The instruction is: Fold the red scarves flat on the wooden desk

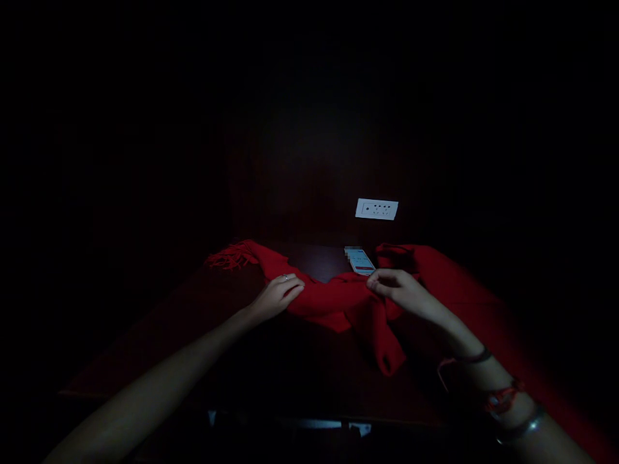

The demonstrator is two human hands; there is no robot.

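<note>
A red fringed scarf (338, 303) lies bunched across a dark table (309, 374). My left hand (278, 295), a ring on one finger, is closed on the cloth near its left part; the fringe (232, 256) trails off beyond it. My right hand (401, 290) pinches the scarf at the middle, where a fold hangs toward me. The right wrist wears a red cord and bangles (503, 396). More red cloth (449, 277) spreads to the right under that arm.
A lit phone (360, 260) lies on the table just behind the scarf. A white wall socket (376, 209) sits on the dark back panel above it. Everything else is in deep shadow.
</note>
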